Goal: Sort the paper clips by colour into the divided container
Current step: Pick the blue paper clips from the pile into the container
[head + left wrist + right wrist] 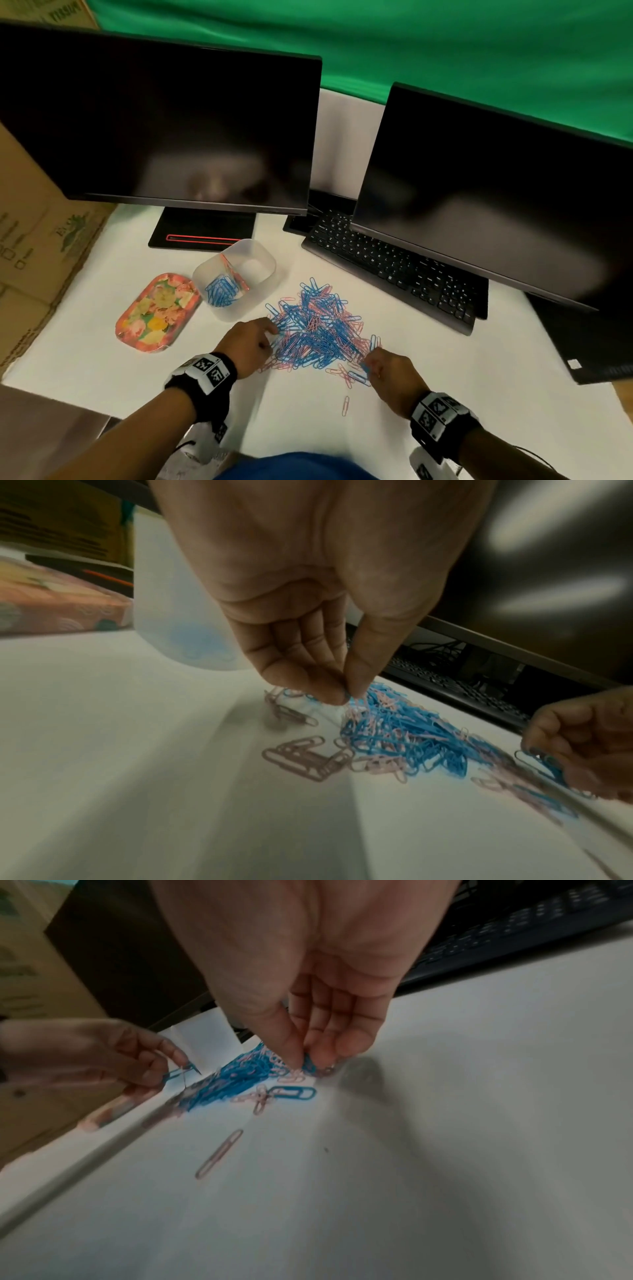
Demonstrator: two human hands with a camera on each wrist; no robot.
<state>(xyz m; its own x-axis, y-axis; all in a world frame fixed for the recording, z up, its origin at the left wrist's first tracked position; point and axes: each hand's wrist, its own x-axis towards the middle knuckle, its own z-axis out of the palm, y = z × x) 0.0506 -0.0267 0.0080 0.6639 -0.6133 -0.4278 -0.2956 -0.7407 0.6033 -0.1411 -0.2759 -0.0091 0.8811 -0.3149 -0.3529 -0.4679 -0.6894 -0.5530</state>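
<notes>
translucent plastic divided container [263,274] beyond left hand [248,342]: blue clips one side, pink clips along divider; both hands pinch blue clips; right hand [394,377]

No legible text anywhere.

Your left hand [251,344] and right hand [394,377] flank the clip pile [318,334]; the right seems to pinch blue clips.
</notes>
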